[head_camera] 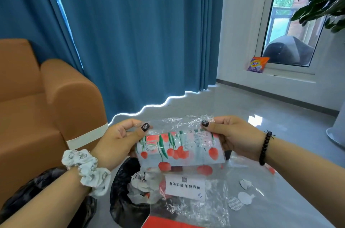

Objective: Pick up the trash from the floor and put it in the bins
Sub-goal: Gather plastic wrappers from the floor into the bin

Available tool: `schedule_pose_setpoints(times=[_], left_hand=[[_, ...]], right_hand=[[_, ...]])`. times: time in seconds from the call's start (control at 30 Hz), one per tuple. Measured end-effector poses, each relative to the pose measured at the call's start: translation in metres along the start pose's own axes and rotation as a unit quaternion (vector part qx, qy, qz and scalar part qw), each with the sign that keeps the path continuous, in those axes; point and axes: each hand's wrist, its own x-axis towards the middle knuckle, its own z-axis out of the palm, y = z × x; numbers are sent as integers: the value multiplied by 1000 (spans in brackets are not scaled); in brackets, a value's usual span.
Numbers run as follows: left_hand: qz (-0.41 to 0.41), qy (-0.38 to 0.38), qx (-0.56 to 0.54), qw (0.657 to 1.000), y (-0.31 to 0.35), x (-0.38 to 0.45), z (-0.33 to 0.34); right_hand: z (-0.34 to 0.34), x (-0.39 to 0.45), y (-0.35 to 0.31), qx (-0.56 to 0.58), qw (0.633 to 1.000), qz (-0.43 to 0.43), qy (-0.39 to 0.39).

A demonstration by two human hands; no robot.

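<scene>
A soft plastic wrapper (pixel 179 147) printed with red cherries and green leaves, clear at its top edge, is stretched between both hands at mid-frame. My left hand (pixel 119 140) pinches its upper left corner; my right hand (pixel 233 134) pinches its upper right corner. Below the wrapper stands a bin lined with a black bag (pixel 121 190), holding crumpled white paper. Beside it on the floor lie a clear plastic bag with a white printed label (pixel 184 186), round white paper pieces (pixel 242 198) and a red sheet (pixel 164 224). A second black bag (pixel 37 186) sits at lower left.
An orange armchair (pixel 46 106) stands at left against a blue curtain (pixel 140 32). The grey glossy floor (pixel 280 115) stretches to the right. An orange and purple packet (pixel 258 64) leans on the sill of a glass door (pixel 287 22). Plant leaves hang at top right.
</scene>
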Motion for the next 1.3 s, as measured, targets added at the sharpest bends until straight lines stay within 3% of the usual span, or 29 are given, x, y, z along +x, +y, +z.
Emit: schedule_pose_setpoints(times=[0.17, 0.3, 0.6, 0.73, 0.87, 1.0, 1.1, 1.23, 1.3], left_hand=[[-6, -10, -69, 998, -1, 2, -6], [-27, -66, -133, 989, -1, 3, -12], [-41, -95, -202, 974, 1, -2, -9], [-35, -100, -151, 983, 5, -5, -7], [-9, -48, -34, 998, -3, 0, -7], [1, -22, -70, 997, 0, 0, -3], [12, -55, -96, 994, -2, 0, -9], [-37, -148, -115, 982, 0, -4, -10], [-47, -159, -101, 981, 1, -6, -6]], right_hand=[[0, 1, -2, 112, 993, -6, -25], [-1, -2, -9, 216, 973, -8, -80], [-8, -4, -9, 286, 951, 30, -111], [-5, -5, -8, 167, 983, 22, -73], [0, -5, -5, 46, 999, 2, -21], [2, -6, -5, 32, 999, -3, 2], [3, -7, -6, 21, 999, -26, 34], [6, -7, -7, -5, 995, -59, 78], [6, -7, -6, -8, 994, -68, 81]])
